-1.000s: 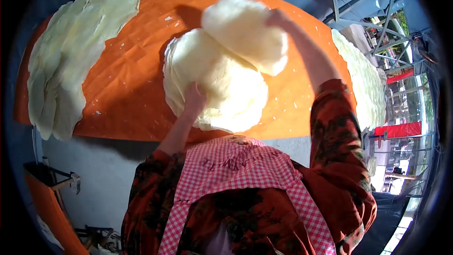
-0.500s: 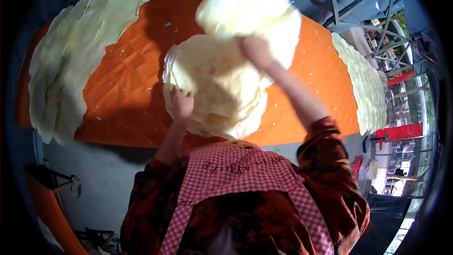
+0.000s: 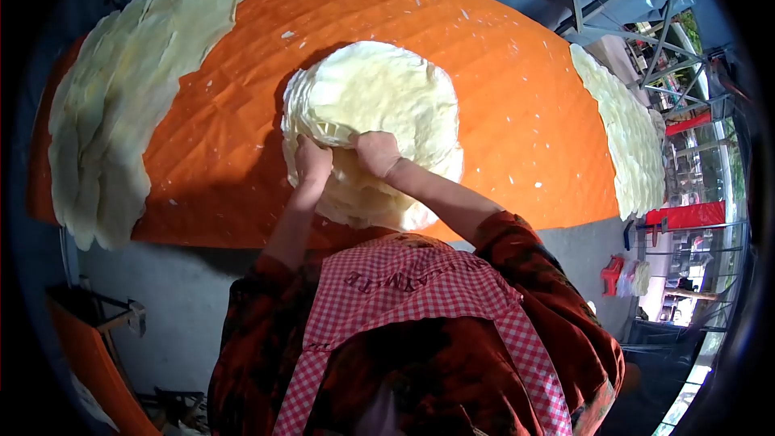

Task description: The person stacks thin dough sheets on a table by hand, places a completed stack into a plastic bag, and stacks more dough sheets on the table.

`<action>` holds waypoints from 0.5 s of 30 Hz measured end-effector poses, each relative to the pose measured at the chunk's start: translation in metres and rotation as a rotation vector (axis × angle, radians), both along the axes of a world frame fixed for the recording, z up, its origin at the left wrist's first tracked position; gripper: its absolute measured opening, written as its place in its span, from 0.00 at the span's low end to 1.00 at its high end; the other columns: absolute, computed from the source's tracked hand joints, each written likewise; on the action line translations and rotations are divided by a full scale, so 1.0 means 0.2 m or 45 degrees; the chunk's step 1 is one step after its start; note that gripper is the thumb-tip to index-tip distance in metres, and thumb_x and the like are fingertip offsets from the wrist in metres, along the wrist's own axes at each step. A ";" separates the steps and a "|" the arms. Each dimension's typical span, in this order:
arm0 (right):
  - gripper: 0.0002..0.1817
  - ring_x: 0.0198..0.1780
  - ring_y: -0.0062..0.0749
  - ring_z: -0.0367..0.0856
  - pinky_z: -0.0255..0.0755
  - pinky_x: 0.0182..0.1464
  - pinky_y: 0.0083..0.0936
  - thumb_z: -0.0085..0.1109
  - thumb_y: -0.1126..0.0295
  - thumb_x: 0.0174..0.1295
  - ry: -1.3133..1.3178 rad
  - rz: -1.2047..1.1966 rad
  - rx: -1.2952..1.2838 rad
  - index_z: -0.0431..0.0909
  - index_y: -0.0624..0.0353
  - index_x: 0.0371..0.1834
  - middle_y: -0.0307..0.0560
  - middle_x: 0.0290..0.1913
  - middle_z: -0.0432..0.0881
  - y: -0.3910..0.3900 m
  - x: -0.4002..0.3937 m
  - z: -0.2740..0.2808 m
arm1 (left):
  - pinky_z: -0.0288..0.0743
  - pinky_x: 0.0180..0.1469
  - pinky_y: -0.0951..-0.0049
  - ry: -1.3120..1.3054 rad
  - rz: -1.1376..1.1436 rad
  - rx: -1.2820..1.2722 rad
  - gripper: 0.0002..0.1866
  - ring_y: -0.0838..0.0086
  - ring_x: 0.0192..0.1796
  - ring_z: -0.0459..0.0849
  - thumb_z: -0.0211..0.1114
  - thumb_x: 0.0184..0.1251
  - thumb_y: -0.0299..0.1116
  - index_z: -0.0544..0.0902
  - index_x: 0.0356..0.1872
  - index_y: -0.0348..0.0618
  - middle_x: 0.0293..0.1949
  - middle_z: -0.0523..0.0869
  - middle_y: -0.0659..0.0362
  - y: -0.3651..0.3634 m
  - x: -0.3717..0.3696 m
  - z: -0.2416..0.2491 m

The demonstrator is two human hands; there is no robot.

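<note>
A pile of thin, pale, round flatbreads (image 3: 379,89) lies on the orange cloth in front of me. My right hand (image 3: 378,153) is closed on the near edge of the top flatbread, which is folded up a little there. Close beside it, my left hand (image 3: 313,161) has its fingers curled at the pile's left edge, gripping flatbread edges. Some of its fingertips are hidden by the sheets. Below both hands the lower flatbreads (image 3: 363,202) of the pile show, in shade.
Overlapping flatbreads cover the left end of the orange-covered table (image 3: 525,129), and another row (image 3: 617,133) lies along its right end. Small pale crumbs dot the cloth. A red stool (image 3: 611,276) stands on the floor at right. Metal framework (image 3: 670,24) rises beyond the table.
My right hand has come down and toward me from the far right, bringing the raised flatbreads onto the pile. My left hand has stayed at the left edge, shifting slightly.
</note>
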State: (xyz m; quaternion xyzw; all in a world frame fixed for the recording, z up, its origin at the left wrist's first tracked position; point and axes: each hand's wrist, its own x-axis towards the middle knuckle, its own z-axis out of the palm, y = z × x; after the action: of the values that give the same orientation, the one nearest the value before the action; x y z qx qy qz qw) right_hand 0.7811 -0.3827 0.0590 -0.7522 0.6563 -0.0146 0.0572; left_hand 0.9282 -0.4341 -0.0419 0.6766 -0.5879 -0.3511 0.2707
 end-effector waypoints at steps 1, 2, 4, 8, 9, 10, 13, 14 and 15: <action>0.10 0.32 0.46 0.84 0.77 0.34 0.39 0.53 0.67 0.53 -0.025 0.010 0.002 0.82 0.52 0.36 0.51 0.28 0.84 0.00 0.01 0.00 | 0.78 0.25 0.65 -0.031 0.006 -0.011 0.23 0.60 0.22 0.83 0.63 0.56 0.26 0.66 0.51 0.29 0.35 0.83 0.42 -0.02 -0.01 -0.02; 0.10 0.32 0.47 0.84 0.77 0.35 0.40 0.53 0.67 0.53 -0.025 0.005 -0.004 0.81 0.53 0.36 0.51 0.28 0.83 -0.01 -0.01 0.01 | 0.74 0.20 0.68 -0.078 0.069 -0.131 0.22 0.67 0.19 0.80 0.65 0.54 0.26 0.67 0.48 0.30 0.30 0.82 0.47 -0.03 -0.01 -0.07; 0.10 0.32 0.48 0.83 0.77 0.35 0.41 0.52 0.68 0.54 -0.040 -0.015 0.002 0.81 0.53 0.37 0.53 0.28 0.83 -0.01 -0.04 0.09 | 0.78 0.30 0.66 0.252 0.101 0.147 0.21 0.63 0.27 0.84 0.67 0.54 0.29 0.72 0.46 0.30 0.35 0.83 0.45 0.00 0.05 0.18; 0.09 0.33 0.48 0.83 0.76 0.37 0.41 0.51 0.68 0.55 -0.128 -0.040 0.004 0.81 0.55 0.35 0.54 0.28 0.83 -0.01 -0.09 0.09 | 0.72 0.24 0.73 0.625 0.046 0.465 0.16 0.75 0.21 0.78 0.68 0.52 0.31 0.77 0.40 0.31 0.33 0.83 0.55 -0.08 0.10 0.17; 0.09 0.33 0.48 0.83 0.77 0.37 0.41 0.52 0.69 0.53 -0.142 -0.047 -0.002 0.81 0.55 0.35 0.54 0.29 0.83 -0.02 -0.08 0.08 | 0.70 0.24 0.73 0.706 0.016 0.552 0.16 0.76 0.21 0.77 0.68 0.52 0.30 0.77 0.39 0.31 0.32 0.83 0.57 -0.08 0.10 0.20; 0.09 0.34 0.48 0.83 0.77 0.37 0.41 0.52 0.69 0.52 -0.157 -0.052 -0.007 0.81 0.55 0.34 0.53 0.29 0.83 -0.02 -0.08 0.07 | 0.67 0.23 0.72 0.681 0.000 0.449 0.14 0.76 0.22 0.75 0.65 0.54 0.30 0.78 0.39 0.32 0.35 0.82 0.57 -0.07 0.07 0.23; 0.12 0.38 0.48 0.84 0.78 0.40 0.39 0.52 0.66 0.56 -0.075 0.002 0.151 0.81 0.57 0.39 0.55 0.34 0.84 -0.02 -0.06 0.13 | 0.68 0.26 0.70 0.737 0.103 0.236 0.11 0.75 0.29 0.76 0.61 0.58 0.29 0.78 0.39 0.32 0.36 0.81 0.56 -0.03 0.02 0.28; 0.14 0.39 0.48 0.83 0.77 0.42 0.38 0.53 0.65 0.56 -0.092 -0.018 0.155 0.79 0.57 0.42 0.55 0.36 0.83 0.00 -0.04 0.11 | 0.70 0.29 0.68 0.880 0.097 0.400 0.12 0.72 0.33 0.77 0.59 0.61 0.31 0.77 0.42 0.33 0.37 0.81 0.55 -0.03 0.03 0.26; 0.16 0.40 0.48 0.83 0.77 0.44 0.37 0.53 0.63 0.57 -0.110 -0.046 0.161 0.77 0.57 0.46 0.56 0.38 0.83 0.03 0.00 0.08 | 0.72 0.33 0.66 1.018 0.086 0.570 0.13 0.69 0.37 0.79 0.56 0.64 0.32 0.76 0.45 0.34 0.38 0.81 0.54 -0.03 0.06 0.23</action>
State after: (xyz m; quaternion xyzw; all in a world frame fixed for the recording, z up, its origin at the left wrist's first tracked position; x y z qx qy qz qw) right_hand 0.7817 -0.3776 0.0747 -0.7337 0.6664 -0.0066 0.1324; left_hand 0.9399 -0.4399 0.0032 0.5486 -0.3245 -0.6939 0.3349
